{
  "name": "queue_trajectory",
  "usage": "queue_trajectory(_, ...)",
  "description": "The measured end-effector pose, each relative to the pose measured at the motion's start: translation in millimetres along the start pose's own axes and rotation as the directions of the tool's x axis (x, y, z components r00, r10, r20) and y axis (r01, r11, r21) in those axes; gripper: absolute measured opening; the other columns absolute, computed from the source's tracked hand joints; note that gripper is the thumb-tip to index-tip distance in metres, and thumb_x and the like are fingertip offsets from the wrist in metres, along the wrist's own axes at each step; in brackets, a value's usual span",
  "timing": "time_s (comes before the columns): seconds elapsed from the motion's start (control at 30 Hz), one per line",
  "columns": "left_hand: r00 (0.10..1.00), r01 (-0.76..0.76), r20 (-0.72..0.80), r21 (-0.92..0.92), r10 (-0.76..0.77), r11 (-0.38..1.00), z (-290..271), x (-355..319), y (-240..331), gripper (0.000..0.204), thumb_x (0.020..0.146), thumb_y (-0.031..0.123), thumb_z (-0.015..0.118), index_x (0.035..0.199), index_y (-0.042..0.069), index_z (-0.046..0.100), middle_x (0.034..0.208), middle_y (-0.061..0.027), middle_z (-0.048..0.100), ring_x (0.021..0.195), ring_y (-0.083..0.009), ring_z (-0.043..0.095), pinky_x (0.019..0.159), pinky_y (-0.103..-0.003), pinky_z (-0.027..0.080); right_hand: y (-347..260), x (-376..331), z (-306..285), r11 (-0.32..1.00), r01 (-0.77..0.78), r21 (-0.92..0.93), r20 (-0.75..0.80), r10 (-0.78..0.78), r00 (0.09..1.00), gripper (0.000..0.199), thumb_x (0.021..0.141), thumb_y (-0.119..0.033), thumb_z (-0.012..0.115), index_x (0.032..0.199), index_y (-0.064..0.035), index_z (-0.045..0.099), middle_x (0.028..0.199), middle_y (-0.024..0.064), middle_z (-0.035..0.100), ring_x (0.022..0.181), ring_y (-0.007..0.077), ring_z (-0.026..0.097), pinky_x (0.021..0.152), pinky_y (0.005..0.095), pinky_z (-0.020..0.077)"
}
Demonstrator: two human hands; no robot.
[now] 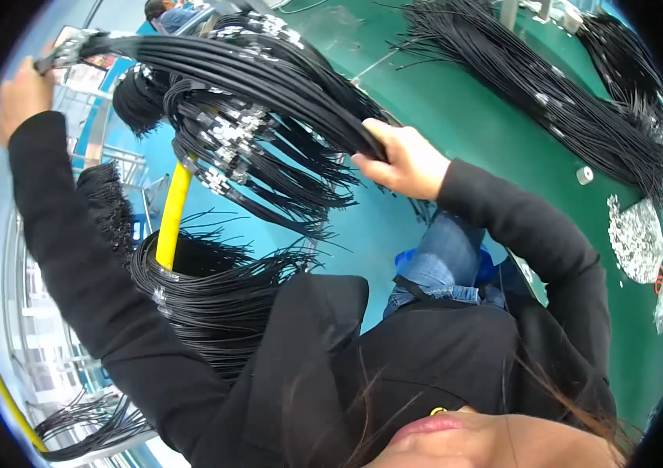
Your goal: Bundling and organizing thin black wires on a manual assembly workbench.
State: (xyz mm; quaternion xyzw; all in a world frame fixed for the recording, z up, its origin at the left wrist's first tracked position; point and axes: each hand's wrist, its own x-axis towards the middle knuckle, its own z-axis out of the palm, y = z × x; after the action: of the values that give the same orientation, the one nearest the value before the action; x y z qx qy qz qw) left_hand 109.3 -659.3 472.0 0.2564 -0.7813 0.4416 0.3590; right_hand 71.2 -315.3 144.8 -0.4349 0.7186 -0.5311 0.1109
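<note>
A long bundle of black cables (214, 66) stretches across the upper left, held between my two hands. My left hand (26, 97) is closed round its far left end, close to a pale, shiny section. Toward the middle, my right hand (405, 160) grips the other part, with the thumb below and the fingers over the top. Just beneath the bundle hang more black cables (292, 175) with white and silver connectors (230, 136), draped near a yellow bar (173, 210).
A large coil of black cables (207, 304) hangs below the yellow bar. On the green table (456, 117) at right lie a long cable bundle (534, 90), a white spool (584, 175) and a heap of small white parts (637, 242). Metal racks stand at the left. A person (171, 15) sits far off.
</note>
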Motion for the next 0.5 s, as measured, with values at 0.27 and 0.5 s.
queue_trajectory(0.27, 0.973, -0.106, 0.158, -0.353, 0.17, 0.93, 206, -100, 68, 0.014, 0.08, 0.015, 0.054, 0.091, 0.009, 0.061, 0.09, -0.0209, 0.055, 0.084, -0.041, 0.058, 0.073, -0.045, 0.047, 69, 43, 74, 0.949, -0.213, -0.233, 0.15, 0.251, 0.956, 0.029, 0.078, -0.02, 0.065, 0.097, -0.0028, 0.051, 0.071, 0.0133, 0.058, 0.062, 0.0317, 0.057, 0.059, 0.0378, 0.0458)
queue_trajectory(0.5, 0.907, -0.159, 0.229, -0.59, 0.353, 0.792, 287, -143, 98, 0.014, 0.071, 0.007, 0.059, 0.084, 0.008, 0.063, 0.081, -0.0182, 0.053, 0.08, -0.0375, 0.055, 0.069, -0.044, 0.045, -41, 52, 18, 0.81, 0.581, 0.083, 0.251, -0.581, 0.774, 0.03, 0.075, -0.008, 0.058, 0.105, -0.0083, 0.062, 0.095, 0.0107, 0.06, 0.075, 0.0255, 0.058, 0.061, 0.0333, 0.0485)
